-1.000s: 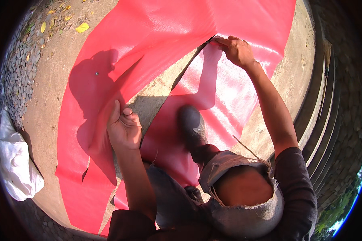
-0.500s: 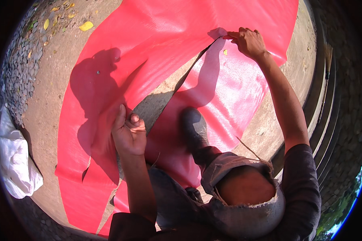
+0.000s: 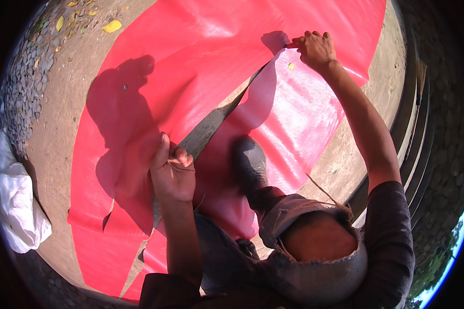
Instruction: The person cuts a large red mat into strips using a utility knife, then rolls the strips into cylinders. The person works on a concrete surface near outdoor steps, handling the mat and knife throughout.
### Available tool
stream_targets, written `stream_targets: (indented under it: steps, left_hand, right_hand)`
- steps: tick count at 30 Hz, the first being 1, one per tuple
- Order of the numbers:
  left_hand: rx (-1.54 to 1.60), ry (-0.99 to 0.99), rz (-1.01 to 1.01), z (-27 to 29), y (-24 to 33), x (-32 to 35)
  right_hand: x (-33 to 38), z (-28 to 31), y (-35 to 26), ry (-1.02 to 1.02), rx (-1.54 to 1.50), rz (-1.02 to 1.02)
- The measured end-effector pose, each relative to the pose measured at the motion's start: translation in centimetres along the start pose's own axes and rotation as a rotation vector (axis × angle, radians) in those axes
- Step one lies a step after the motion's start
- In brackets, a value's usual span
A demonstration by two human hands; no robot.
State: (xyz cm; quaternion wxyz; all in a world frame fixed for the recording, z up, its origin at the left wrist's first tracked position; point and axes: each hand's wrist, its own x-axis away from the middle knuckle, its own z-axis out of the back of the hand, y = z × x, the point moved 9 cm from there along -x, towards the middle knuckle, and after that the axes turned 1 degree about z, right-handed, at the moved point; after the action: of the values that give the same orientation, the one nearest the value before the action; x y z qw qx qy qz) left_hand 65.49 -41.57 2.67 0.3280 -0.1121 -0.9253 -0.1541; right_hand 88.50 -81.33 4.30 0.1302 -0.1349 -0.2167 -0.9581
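Observation:
A large red plastic sheet (image 3: pixel 201 67) lies spread over a concrete surface, split by a long slit that runs from near my left hand up to my right hand. My left hand (image 3: pixel 172 172) is closed on the sheet's edge at the near end of the slit. My right hand (image 3: pixel 314 49) reaches far forward and pinches the sheet at the slit's far end. My foot in a dark shoe (image 3: pixel 250 165) stands on the right part of the sheet. My torn trouser knee (image 3: pixel 314 242) shows below.
Bare concrete (image 3: pixel 54 129) shows left of the sheet and through the slit (image 3: pixel 211 129). A white cloth bundle (image 3: pixel 13 206) lies at the left edge. Yellow leaves (image 3: pixel 112 26) and pebbles lie top left. Steps (image 3: pixel 423 129) run along the right.
My right hand has moved farther forward along the sheet and the slit has grown longer. My left hand has shifted down toward me, still gripping the edge.

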Motion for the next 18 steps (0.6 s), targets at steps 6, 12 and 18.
stream_targets:
  steps: [6,12,18]
  left_hand:
    - [0.088,-0.046,0.03,0.1,-1.1,0.5]
    - [0.038,-0.024,-0.015,0.0,-0.4,0.2]
    - [0.012,0.045,-0.028,0.2,-1.0,0.3]
  right_hand:
    - [0.0,-0.7,-1.2,0.057,0.12,-0.05]
    - [0.5,2.1,-1.2,0.018,0.127,-0.047]
    - [0.1,0.6,-1.0,-0.006,0.081,-0.085]
